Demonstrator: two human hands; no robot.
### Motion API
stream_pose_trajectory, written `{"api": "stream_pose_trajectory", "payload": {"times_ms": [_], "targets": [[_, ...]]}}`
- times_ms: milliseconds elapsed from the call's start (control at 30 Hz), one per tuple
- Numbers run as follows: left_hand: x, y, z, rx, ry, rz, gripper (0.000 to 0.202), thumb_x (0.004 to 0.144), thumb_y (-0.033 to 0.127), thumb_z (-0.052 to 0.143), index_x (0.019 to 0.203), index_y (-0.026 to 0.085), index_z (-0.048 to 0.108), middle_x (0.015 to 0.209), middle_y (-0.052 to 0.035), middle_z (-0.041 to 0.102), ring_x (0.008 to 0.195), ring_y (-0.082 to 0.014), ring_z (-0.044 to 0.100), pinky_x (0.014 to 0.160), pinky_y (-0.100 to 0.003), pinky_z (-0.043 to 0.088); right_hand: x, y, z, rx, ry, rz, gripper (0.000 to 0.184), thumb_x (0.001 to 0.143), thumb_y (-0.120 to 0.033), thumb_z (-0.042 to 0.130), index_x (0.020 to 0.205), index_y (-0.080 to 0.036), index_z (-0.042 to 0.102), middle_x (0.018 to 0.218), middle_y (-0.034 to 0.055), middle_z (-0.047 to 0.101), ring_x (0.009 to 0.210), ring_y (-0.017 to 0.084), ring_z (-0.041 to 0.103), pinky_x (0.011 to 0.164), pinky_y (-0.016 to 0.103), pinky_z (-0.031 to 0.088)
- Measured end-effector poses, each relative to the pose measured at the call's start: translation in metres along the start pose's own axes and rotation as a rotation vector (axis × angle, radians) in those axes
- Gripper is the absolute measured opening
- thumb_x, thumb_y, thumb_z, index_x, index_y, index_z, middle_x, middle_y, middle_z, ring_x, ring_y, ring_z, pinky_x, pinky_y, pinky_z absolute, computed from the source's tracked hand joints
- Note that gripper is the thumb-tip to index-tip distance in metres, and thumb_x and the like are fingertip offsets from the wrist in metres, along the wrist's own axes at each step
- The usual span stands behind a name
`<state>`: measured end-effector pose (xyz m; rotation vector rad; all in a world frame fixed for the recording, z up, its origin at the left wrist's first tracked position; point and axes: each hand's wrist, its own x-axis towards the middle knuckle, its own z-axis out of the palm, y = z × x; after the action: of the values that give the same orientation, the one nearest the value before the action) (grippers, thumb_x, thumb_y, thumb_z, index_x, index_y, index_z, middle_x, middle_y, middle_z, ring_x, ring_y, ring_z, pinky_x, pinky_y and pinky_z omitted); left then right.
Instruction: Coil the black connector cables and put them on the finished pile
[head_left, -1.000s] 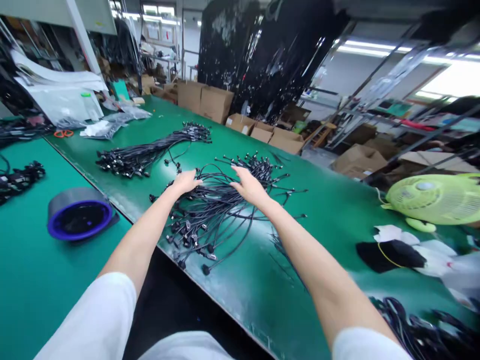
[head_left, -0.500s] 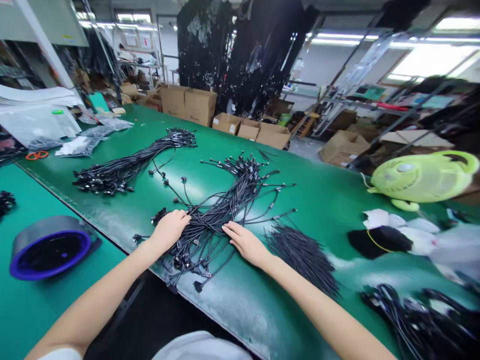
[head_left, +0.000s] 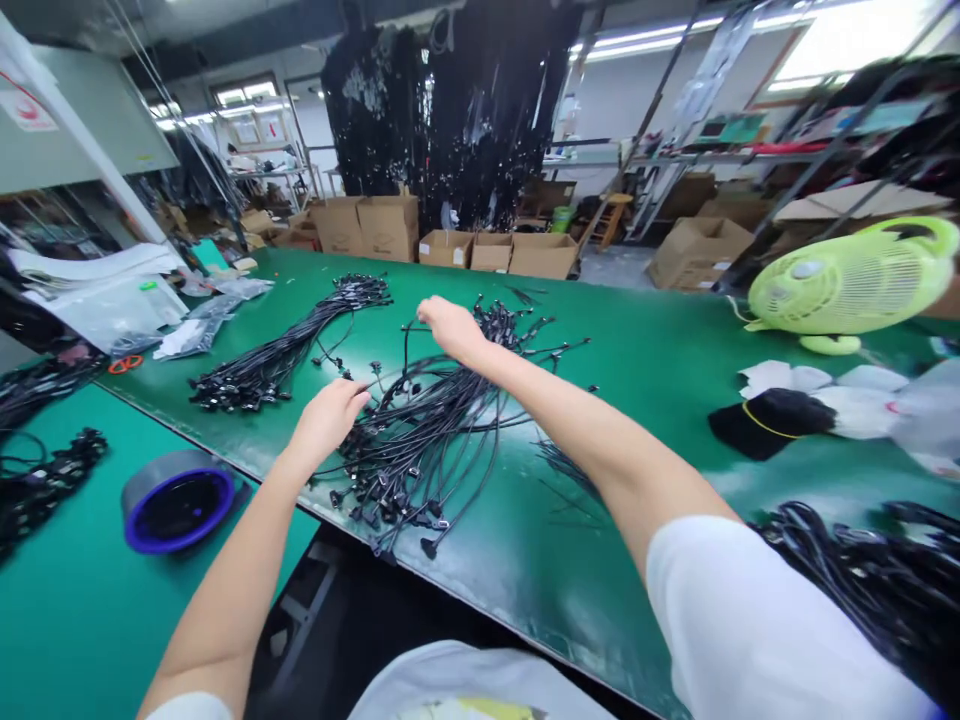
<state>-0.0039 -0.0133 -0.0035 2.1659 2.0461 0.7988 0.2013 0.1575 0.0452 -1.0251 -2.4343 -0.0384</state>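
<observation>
A loose pile of black cables (head_left: 450,410) with small connectors at their ends lies on the green table in front of me. At the pile's left side my left hand (head_left: 330,415) is closed, thumb and fingers pinched on a thin black cable that runs right from the fingertips. My right hand (head_left: 454,332) is stretched across the pile toward its far end. Its fingers are curled together at a black cable whose end shows just below them; the exact grip is partly hidden. Beyond my left hand lies a neater bundle of black cables (head_left: 300,345).
A grey tape roll with a purple core (head_left: 180,510) sits at left. Orange scissors (head_left: 125,364) and plastic bags (head_left: 202,325) lie farther back. Thin black strips (head_left: 562,460) are partly behind my right arm. A green fan (head_left: 847,280), black cap (head_left: 772,420) and coiled cables (head_left: 840,570) are at right.
My right hand has moved from the pile's near right side to its far left, fingers now curled. My left hand has shifted slightly left and pinches a cable. The view has turned a little.
</observation>
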Motion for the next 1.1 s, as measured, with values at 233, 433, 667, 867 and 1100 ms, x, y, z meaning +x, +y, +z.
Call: {"api": "stream_pose_trajectory", "payload": {"times_ms": [233, 433, 667, 867, 1100], "targets": [[0.01, -0.013, 0.0, -0.261, 0.307, -0.06, 0.05, 0.094, 0.037, 0.045, 0.14, 0.017, 0.043, 0.131, -0.015, 0.057, 0.117, -0.0236, 0.058, 0.1, -0.039, 0.046, 0.03, -0.026, -0.048, 0.344, 0.492, -0.262, 0.03, 0.101, -0.033, 0.03, 0.099, -0.018, 0.056, 0.095, 0.0064, 0.056, 0.086, 0.017, 0.054, 0.081, 0.031, 0.044], [0.051, 0.038, 0.019, -0.43, 0.223, 0.169, 0.054, 0.095, 0.037, 0.049, 0.143, 0.019, 0.035, 0.15, -0.0161, 0.043, 0.138, -0.0245, 0.04, 0.112, -0.041, 0.033, -0.007, -0.061, -0.052, 0.624, 0.456, -0.284, 0.035, 0.101, -0.045, 0.03, 0.102, -0.021, 0.056, 0.095, 0.0039, 0.056, 0.079, 0.013, 0.054, 0.074, 0.028, 0.047], [-0.027, 0.092, -0.034, -0.62, -0.176, 0.43, 0.022, 0.095, 0.029, 0.049, 0.092, 0.02, 0.069, 0.087, -0.0045, 0.071, 0.08, -0.0162, 0.066, 0.076, -0.027, 0.053, -0.033, -0.031, -0.071, 0.71, 0.321, -0.153, 0.024, 0.099, -0.036, 0.04, 0.099, -0.018, 0.056, 0.089, 0.0013, 0.061, 0.067, 0.01, 0.053, 0.066, 0.024, 0.044], [-0.096, 0.088, -0.05, -0.286, 0.618, 0.352, 0.059, 0.082, 0.03, 0.071, 0.136, 0.023, 0.048, 0.129, -0.0131, 0.06, 0.123, -0.028, 0.054, 0.103, -0.043, 0.044, -0.062, -0.071, -0.063, 0.644, 0.193, -0.424, 0.018, 0.098, -0.023, 0.041, 0.097, -0.017, 0.057, 0.09, 0.0038, 0.061, 0.076, 0.012, 0.054, 0.071, 0.025, 0.044], [-0.13, 0.023, -0.056, -0.151, 0.413, -0.021, 0.026, 0.098, 0.03, 0.042, 0.111, 0.021, 0.063, 0.074, -0.0006, 0.062, 0.065, -0.0138, 0.058, 0.069, -0.025, 0.048, -0.073, -0.138, -0.078, 0.091, 0.129, -0.866, 0.032, 0.102, -0.02, 0.028, 0.101, -0.02, 0.059, 0.09, 0.0047, 0.056, 0.081, 0.014, 0.051, 0.064, 0.026, 0.037]]}}
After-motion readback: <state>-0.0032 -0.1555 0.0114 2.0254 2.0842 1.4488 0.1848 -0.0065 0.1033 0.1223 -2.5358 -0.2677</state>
